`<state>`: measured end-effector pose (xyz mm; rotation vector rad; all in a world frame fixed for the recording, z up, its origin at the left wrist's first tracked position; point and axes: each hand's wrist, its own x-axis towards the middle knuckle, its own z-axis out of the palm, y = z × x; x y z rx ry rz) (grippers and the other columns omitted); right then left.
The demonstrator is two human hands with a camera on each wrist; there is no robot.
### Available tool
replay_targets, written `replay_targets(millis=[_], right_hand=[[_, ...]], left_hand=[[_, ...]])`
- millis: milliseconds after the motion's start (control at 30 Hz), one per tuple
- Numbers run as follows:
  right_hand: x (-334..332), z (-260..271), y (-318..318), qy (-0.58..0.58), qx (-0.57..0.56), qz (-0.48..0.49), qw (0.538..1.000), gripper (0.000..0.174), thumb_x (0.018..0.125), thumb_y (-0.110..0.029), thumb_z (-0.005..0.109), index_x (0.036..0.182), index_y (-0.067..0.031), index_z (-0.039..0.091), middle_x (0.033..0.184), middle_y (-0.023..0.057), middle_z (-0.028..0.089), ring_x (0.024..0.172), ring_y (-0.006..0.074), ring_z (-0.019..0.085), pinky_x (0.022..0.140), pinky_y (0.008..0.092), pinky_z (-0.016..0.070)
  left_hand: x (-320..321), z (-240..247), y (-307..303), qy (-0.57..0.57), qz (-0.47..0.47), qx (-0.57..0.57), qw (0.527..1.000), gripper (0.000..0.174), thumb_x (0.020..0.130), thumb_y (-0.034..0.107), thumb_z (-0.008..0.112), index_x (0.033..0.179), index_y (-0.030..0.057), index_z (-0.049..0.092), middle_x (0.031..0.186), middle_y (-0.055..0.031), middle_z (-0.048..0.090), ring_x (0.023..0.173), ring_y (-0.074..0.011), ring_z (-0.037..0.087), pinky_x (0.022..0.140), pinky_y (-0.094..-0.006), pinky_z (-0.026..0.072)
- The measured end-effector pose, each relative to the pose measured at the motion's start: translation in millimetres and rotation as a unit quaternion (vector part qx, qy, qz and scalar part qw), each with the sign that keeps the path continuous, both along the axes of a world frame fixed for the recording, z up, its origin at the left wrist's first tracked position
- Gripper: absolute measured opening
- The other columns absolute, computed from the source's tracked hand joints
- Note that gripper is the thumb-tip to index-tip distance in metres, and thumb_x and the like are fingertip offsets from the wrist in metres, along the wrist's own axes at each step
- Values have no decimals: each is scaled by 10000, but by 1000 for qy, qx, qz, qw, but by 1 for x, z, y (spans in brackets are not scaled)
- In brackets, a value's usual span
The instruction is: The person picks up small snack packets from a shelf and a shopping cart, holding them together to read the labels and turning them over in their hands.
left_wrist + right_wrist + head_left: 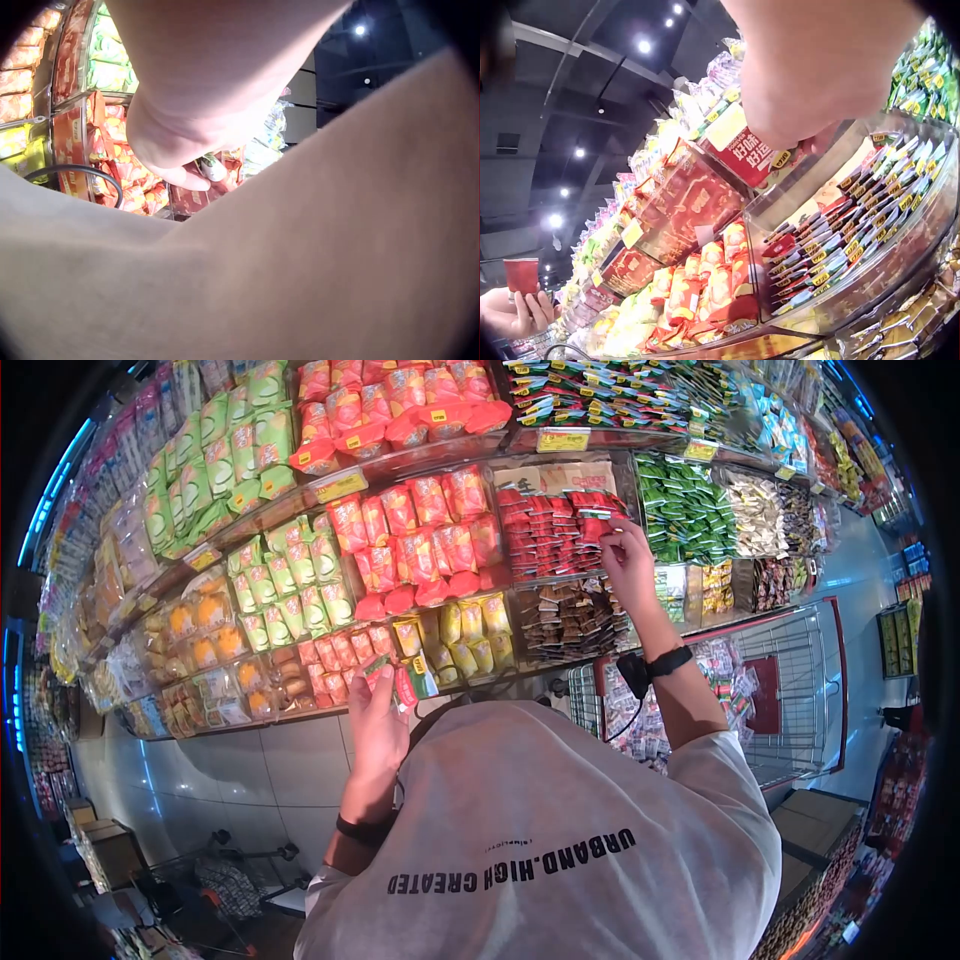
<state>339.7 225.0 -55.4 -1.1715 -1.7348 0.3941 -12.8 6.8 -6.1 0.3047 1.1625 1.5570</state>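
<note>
Head view shows the person's right hand (628, 556) raised to a clear shelf bin (540, 578) full of red snack packets, its thumb and fingers pinching one red packet (600, 520) at the bin's right end. The left hand (378, 712) is held lower, in front of the shelf, with fingers curled round a small stack of packets (395, 682). A shopping cart (800, 690) stands to the right with more packets inside.

Bright ceiling spotlights (fisheye-warped edges), wrist views blurred close up.
</note>
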Motion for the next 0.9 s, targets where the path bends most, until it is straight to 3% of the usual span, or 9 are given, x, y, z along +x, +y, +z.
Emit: replay_targets(millis=[200, 267, 400, 533, 567, 767, 833, 867, 900], right_hand=[[-20, -29, 52, -5, -25, 11, 1000, 95, 824, 28, 633, 917, 13, 620, 1144, 156, 581, 939, 275, 638, 755, 321, 539], [-30, -37, 73, -35, 0, -1, 999, 92, 826, 11, 637, 915, 9, 616, 1109, 163, 590, 914, 307, 628, 760, 347, 527], [-51, -37, 100, -40, -58, 17, 997, 70, 819, 8, 635, 879, 0, 599, 1065, 172, 599, 910, 356, 614, 776, 396, 516], [-63, -53, 130, -88, -27, 26, 995, 67, 823, -13, 618, 888, -9, 604, 1016, 188, 611, 913, 397, 609, 816, 438, 506], [-67, -58, 136, -89, -29, 12, 995, 41, 835, -41, 610, 865, -15, 620, 954, 186, 636, 893, 392, 623, 806, 445, 509], [-69, -53, 145, -163, -144, 53, 975, 104, 843, -62, 613, 909, -36, 688, 944, 189, 679, 903, 382, 653, 814, 415, 522], [-61, -62, 153, -190, -106, 61, 974, 131, 850, -78, 613, 938, -38, 701, 932, 196, 690, 872, 362, 670, 790, 409, 528], [-56, -75, 161, -146, -60, 64, 985, 152, 855, -93, 616, 950, -24, 713, 920, 192, 703, 850, 313, 685, 781, 389, 530], [-68, -36, 138, -121, -198, 8, 973, 157, 860, -97, 622, 955, -11, 713, 908, 182, 708, 834, 262, 689, 767, 374, 529]], left_hand=[[3, 3, 1, 14, 11, -26, 1000, 312, 957, 170, 631, 1235, 144, 492, 1079, -11, 586, 929, -111, 599, 755, -315, 539], [4, 5, 0, 33, 11, -37, 999, 304, 960, 212, 634, 1235, 153, 518, 1093, -8, 614, 952, -128, 643, 765, -333, 562], [6, 11, -3, 26, 20, -54, 998, 319, 961, 219, 634, 1247, 155, 509, 1096, -15, 619, 941, -124, 645, 749, -318, 560], [5, 13, -6, 17, 30, -61, 998, 347, 960, 200, 631, 1267, 144, 479, 1094, -27, 605, 949, -136, 628, 760, -322, 556], [5, 13, -7, 8, 30, -55, 998, 363, 958, 181, 630, 1275, 136, 461, 1095, -34, 584, 963, -145, 608, 772, -341, 554], [6, 12, -8, -3, 48, -46, 998, 356, 960, 202, 632, 1264, 101, 476, 1099, -40, 576, 980, -135, 596, 757, -324, 560], [4, 11, -4, -27, 42, -62, 997, 332, 964, 205, 627, 1239, 82, 489, 1090, -51, 580, 951, -132, 594, 727, -291, 558], [-1, 10, -8, -54, 34, -81, 995, 312, 967, 207, 623, 1215, 62, 502, 1080, -61, 585, 923, -128, 593, 698, -259, 555], [-10, -7, -11, -162, 7, -53, 985, 295, 971, 210, 617, 1192, 48, 509, 1067, -68, 591, 888, -126, 589, 666, -227, 544]])
